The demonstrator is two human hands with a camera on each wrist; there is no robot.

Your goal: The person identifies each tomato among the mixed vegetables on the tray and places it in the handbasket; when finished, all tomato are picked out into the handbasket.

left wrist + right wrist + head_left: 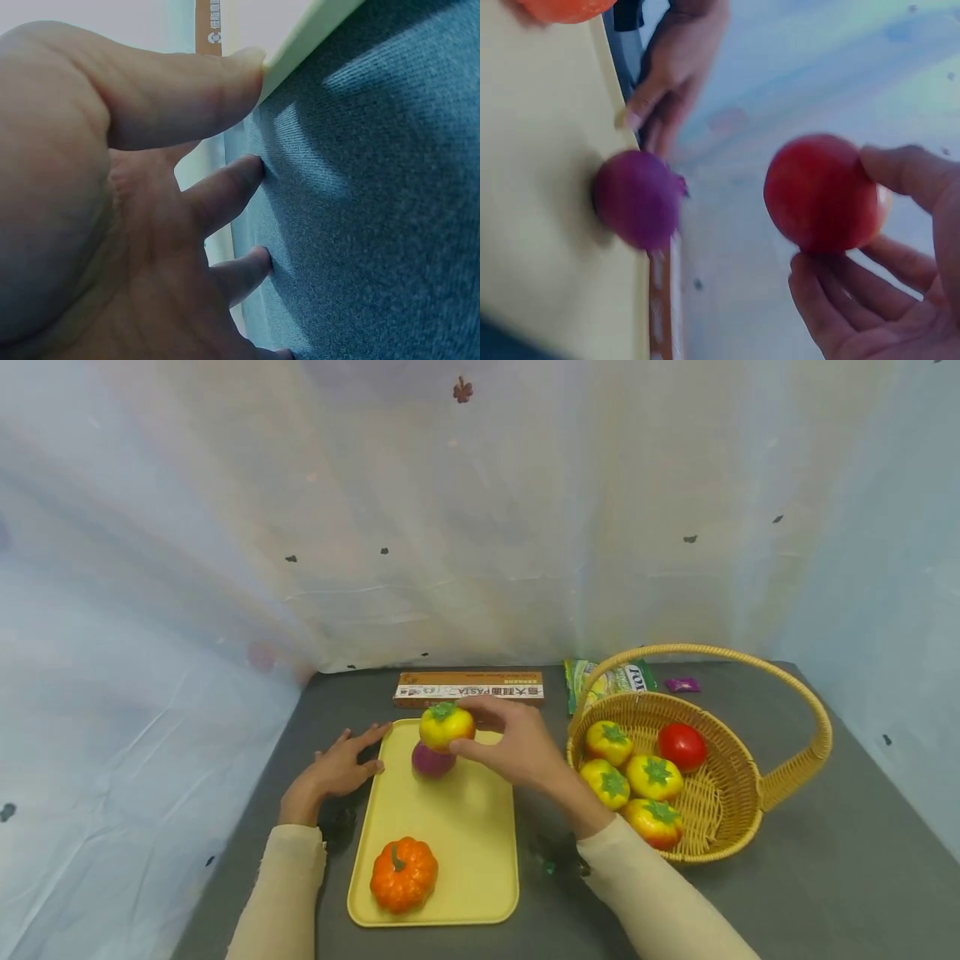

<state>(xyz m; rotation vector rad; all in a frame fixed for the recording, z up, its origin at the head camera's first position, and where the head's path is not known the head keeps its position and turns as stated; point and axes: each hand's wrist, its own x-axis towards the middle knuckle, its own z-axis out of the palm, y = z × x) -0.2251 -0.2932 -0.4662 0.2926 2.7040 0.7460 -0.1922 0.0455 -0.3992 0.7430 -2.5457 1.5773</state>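
My right hand (513,739) pinches a yellow persimmon (446,727) with a green leafy top, holding it above the far part of a pale yellow tray (465,835). In the right wrist view the red underside of this persimmon (821,193) shows between thumb and fingers. Below it on the tray is a round purple onion (432,762), partly hidden in the head view. An orange pumpkin (403,875) sits at the tray's near left. My left hand (341,768) rests with spread fingers on the dark table, its thumb against the tray's left rim (289,64).
To the right stands a wicker basket (731,852) with a tall handle, holding several persimmons (654,777) and a red tomato (682,747). Behind the tray lies a pasta box (468,687). A green snack bag (626,679) and a small purple packet (682,684) lie behind the basket.
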